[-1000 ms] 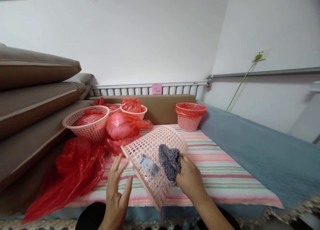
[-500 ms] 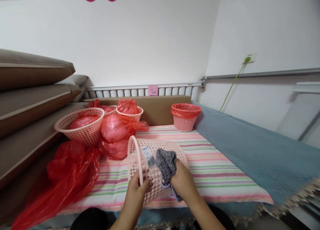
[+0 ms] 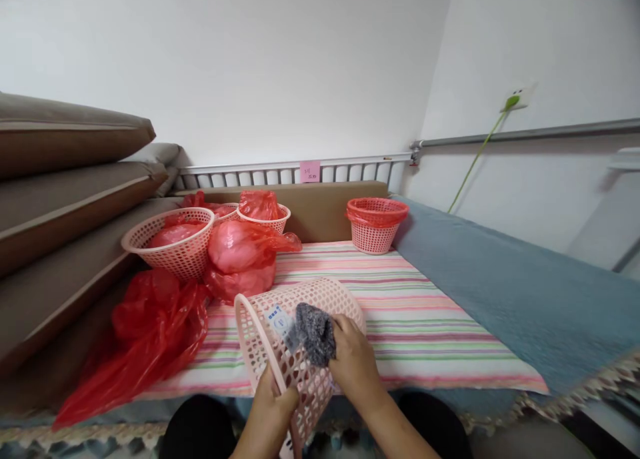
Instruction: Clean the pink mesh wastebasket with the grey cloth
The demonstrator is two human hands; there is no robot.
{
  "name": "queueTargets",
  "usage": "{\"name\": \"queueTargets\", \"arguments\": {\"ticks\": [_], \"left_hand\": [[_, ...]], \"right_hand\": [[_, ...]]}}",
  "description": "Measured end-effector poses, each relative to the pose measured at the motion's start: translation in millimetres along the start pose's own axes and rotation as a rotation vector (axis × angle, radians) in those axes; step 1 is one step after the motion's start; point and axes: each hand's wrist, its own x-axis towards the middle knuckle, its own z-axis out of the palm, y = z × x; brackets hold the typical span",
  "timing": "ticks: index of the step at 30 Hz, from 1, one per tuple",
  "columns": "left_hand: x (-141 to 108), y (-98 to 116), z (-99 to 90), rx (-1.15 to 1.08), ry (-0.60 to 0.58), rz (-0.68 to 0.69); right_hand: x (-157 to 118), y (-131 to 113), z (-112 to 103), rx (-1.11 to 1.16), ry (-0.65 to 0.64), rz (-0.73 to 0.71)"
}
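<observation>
A pink perforated basket [image 3: 320, 292] lies tilted on its side at the front of the striped cloth [image 3: 430, 326], its open rim facing left. My left hand [image 3: 271, 409] is closed round the rim at the lower left. In my right hand [image 3: 353, 359] is a bunched dark grey cloth [image 3: 315, 332], pressed against the basket's side. The cloth touches the right edge of a blue and white label [image 3: 280, 320] stuck on the basket. The fingertips of my right hand are partly hidden by the cloth.
Baskets holding red plastic bags [image 3: 175, 246] stand at the back left, beside a filled red bag [image 3: 243, 256]. A loose red bag [image 3: 150, 332] lies by stacked cushions [image 3: 65, 192]. Another red-lined basket [image 3: 375, 236] stands at the back right, before a padded board [image 3: 320, 212].
The held basket has tipped and shifted left and nearer, its rim now lower. My right hand has moved the grey cloth left, up to the label. The camera view has shifted slightly.
</observation>
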Motion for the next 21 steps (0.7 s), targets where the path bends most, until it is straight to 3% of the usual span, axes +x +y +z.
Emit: {"name": "queueTargets", "arguments": {"ticks": [6,9,13,18,21], "left_hand": [[-10,-35,-5.9,0.005,-0.061,0.028],[-15,-42,-6.5,-0.011,-0.06,0.041],[-20,-34,-8.0,0.065,-0.097,0.025],[-16,-27,-8.8,0.042,-0.104,0.016],[-14,-26,-12.4,0.075,-0.004,0.034]], "right_hand": [[17,80,0,-0.295,-0.019,0.358],[16,88,-2,-0.296,-0.072,0.478],[10,54,-5,-0.235,-0.057,0.394],[-3,-22,-14,0.046,-0.099,0.212],[-21,-65,-18,0.275,-0.134,0.047]]}}
